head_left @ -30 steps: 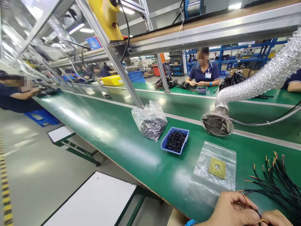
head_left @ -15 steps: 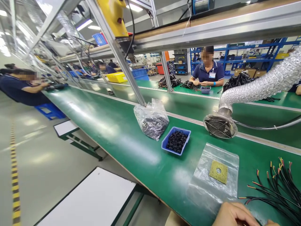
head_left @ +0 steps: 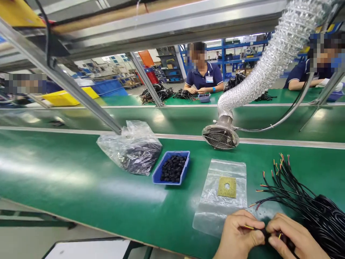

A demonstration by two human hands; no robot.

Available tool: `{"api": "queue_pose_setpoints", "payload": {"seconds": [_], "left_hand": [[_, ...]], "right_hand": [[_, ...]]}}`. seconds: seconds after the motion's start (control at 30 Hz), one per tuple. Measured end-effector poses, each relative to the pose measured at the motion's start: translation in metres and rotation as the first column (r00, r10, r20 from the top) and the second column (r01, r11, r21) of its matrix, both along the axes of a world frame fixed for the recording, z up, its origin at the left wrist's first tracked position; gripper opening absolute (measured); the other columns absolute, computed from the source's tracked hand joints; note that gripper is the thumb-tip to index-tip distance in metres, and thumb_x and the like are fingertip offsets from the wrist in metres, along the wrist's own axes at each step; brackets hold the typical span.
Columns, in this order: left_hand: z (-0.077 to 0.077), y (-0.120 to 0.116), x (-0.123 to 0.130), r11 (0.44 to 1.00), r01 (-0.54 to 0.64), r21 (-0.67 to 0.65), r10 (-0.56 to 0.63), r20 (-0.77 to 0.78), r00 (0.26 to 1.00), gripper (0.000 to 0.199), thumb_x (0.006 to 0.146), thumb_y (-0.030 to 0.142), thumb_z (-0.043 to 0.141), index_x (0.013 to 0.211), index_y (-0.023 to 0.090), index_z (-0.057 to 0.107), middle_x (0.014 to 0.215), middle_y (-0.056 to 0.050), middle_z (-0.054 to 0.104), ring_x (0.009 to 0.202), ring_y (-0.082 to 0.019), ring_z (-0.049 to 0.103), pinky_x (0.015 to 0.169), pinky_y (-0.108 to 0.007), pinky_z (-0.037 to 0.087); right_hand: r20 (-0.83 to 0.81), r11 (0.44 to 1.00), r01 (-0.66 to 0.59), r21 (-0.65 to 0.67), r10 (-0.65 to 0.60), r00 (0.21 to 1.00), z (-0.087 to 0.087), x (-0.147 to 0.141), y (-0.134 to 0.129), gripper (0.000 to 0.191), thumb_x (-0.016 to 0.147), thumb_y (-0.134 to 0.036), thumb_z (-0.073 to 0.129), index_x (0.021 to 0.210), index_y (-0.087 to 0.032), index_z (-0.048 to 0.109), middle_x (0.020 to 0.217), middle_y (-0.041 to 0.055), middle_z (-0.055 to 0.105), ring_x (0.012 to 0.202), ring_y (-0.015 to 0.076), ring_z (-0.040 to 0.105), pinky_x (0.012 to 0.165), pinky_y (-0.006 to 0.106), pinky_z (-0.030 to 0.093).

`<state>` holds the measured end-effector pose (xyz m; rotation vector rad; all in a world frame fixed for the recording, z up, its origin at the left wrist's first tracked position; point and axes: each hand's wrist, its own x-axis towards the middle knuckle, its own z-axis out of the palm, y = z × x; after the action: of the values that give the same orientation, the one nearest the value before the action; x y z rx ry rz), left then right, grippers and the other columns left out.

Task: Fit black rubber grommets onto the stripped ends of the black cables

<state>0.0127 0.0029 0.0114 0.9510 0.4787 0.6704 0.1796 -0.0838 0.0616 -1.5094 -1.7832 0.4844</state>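
Observation:
My left hand [head_left: 238, 235] is closed, thumb against fingers, on a thin black cable with a yellow wire end showing. Close beside it, my right hand [head_left: 295, 233] pinches the same dark piece, and a bit of yellow wire shows under its fingers. A small black part [head_left: 264, 232] sits between the fingertips, mostly hidden. Just beyond my left hand lies a clear plastic bag [head_left: 206, 216] with a square yellow sponge [head_left: 222, 190] that has a round hole. To the right spreads a bundle of black cables [head_left: 304, 201] with stripped red and yellow ends.
A blue bin [head_left: 155, 178] of small black parts stands left of the sponge, next to a clear bag of dark pieces [head_left: 140, 154]. Behind hangs a fume extractor fan [head_left: 221, 136] on a silver duct. Across the green bench [head_left: 81, 201], co-workers sit at another bench.
The view has swung to the right and levelled out. Both my hands now show more fully, close together, along with more of the cable bundle.

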Motion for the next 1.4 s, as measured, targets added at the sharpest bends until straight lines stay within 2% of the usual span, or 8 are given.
{"api": "queue_pose_setpoints", "payload": {"seconds": [0.07,0.17,0.37,0.57,0.87,1.0,1.13,1.4], "left_hand": [[0.004,0.001,-0.001,0.999,-0.007,-0.049,0.008,0.015,1.000,0.022,0.070,0.039,0.087,0.083,0.023,0.082,0.090,-0.006,0.066,0.062,-0.011,0.067,0.060,-0.021,0.055],[0.011,0.003,-0.002,0.997,-0.003,-0.082,-0.002,-0.058,0.998,0.021,0.073,0.039,0.085,0.083,0.020,0.081,0.097,-0.007,0.070,0.064,-0.011,0.069,0.062,-0.021,0.056],[0.022,0.005,0.002,0.997,0.062,-0.040,-0.071,-0.255,0.964,0.034,0.069,0.045,0.085,0.084,0.015,0.079,0.080,-0.005,0.069,0.063,-0.009,0.067,0.063,-0.017,0.053],[0.030,0.005,0.006,0.990,0.020,-0.139,-0.063,-0.314,0.947,0.042,0.063,0.049,0.088,0.081,0.012,0.076,0.072,-0.004,0.070,0.061,-0.010,0.066,0.062,-0.018,0.054],[0.029,0.007,0.002,0.993,-0.004,-0.121,-0.032,-0.296,0.955,0.035,0.068,0.042,0.087,0.081,0.011,0.075,0.082,-0.007,0.074,0.060,-0.010,0.067,0.066,-0.021,0.056],[0.029,0.008,0.010,0.981,-0.046,-0.189,0.002,-0.226,0.974,0.039,0.065,0.036,0.090,0.090,0.012,0.073,0.085,-0.006,0.074,0.063,-0.010,0.067,0.069,-0.022,0.057],[0.030,0.008,0.020,0.977,-0.058,-0.204,0.025,-0.156,0.987,0.042,0.062,0.035,0.092,0.091,0.011,0.072,0.080,-0.004,0.071,0.065,-0.011,0.067,0.067,-0.022,0.057],[0.032,0.006,0.021,0.967,-0.037,-0.251,-0.004,-0.159,0.987,0.046,0.057,0.035,0.094,0.091,0.011,0.074,0.080,-0.004,0.070,0.066,-0.010,0.065,0.072,-0.023,0.055]], "right_hand": [[0.016,0.999,-0.017,-0.052,0.018,1.000,0.006,0.003,-0.002,0.006,0.090,-0.017,0.054,0.087,-0.022,0.057,0.076,-0.0017,0.062,0.067,0.0081,0.061,0.063,0.013,0.051],[-0.002,0.990,-0.003,-0.138,0.003,1.000,-0.002,0.007,-0.007,0.022,0.086,-0.007,0.048,0.099,-0.023,0.054,0.088,-0.0003,0.062,0.075,0.0085,0.061,0.068,0.015,0.051],[-0.055,0.985,-0.046,-0.169,0.037,0.998,-0.025,0.010,-0.012,0.025,0.087,0.000,0.037,0.091,-0.022,0.049,0.092,0.0025,0.056,0.089,0.0132,0.054,0.078,0.025,0.047],[-0.017,0.932,-0.042,-0.360,0.038,0.999,-0.013,0.007,-0.016,0.032,0.080,0.002,0.037,0.098,-0.021,0.051,0.093,0.0039,0.054,0.094,0.0184,0.050,0.084,0.034,0.048],[-0.002,0.958,-0.042,-0.284,0.043,0.999,-0.002,0.014,-0.017,0.026,0.083,0.000,0.040,0.092,-0.021,0.053,0.092,0.0038,0.056,0.092,0.0174,0.051,0.077,0.029,0.048],[-0.029,0.987,0.084,-0.138,-0.089,0.996,-0.004,0.013,-0.010,0.020,0.095,-0.013,0.043,0.092,-0.021,0.060,0.086,0.0037,0.060,0.087,0.0162,0.053,0.074,0.028,0.047],[-0.036,0.974,0.217,-0.059,-0.220,0.975,-0.007,0.008,-0.002,0.018,0.098,-0.026,0.050,0.092,-0.022,0.067,0.081,0.0024,0.064,0.082,0.0145,0.056,0.071,0.026,0.047],[0.016,0.969,0.237,-0.065,-0.236,0.972,-0.004,0.007,0.000,0.027,0.099,-0.031,0.048,0.087,-0.020,0.070,0.077,0.0035,0.066,0.077,0.0153,0.057,0.069,0.028,0.049]]}}
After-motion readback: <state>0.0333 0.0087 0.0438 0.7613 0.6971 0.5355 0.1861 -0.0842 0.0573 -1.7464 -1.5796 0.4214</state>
